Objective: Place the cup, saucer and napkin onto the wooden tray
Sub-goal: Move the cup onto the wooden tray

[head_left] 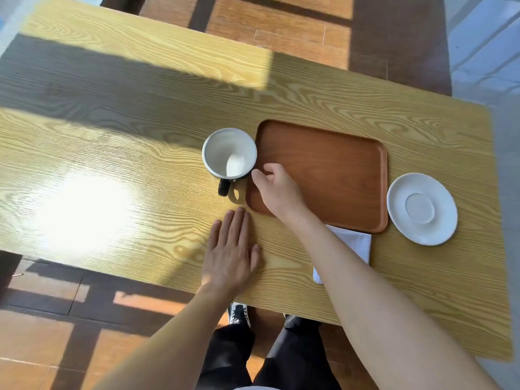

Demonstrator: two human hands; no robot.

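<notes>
A brown wooden tray (332,170) lies on the table with nothing on it. An upright cup (229,153), white inside with a dark handle, stands on the table touching the tray's left edge. A white saucer (422,208) rests on the table right of the tray. A white napkin (353,243) lies at the tray's near edge, partly hidden by my right forearm. My right hand (277,190) hovers over the tray's left part, fingers loosely curled, thumb close to the cup; it holds nothing. My left hand (230,253) lies flat on the table, palm down.
The light wooden table (112,164) has bright sun glare on its left half. Its near edge runs just behind my left wrist. My legs and a shoe show below over a brown tiled floor.
</notes>
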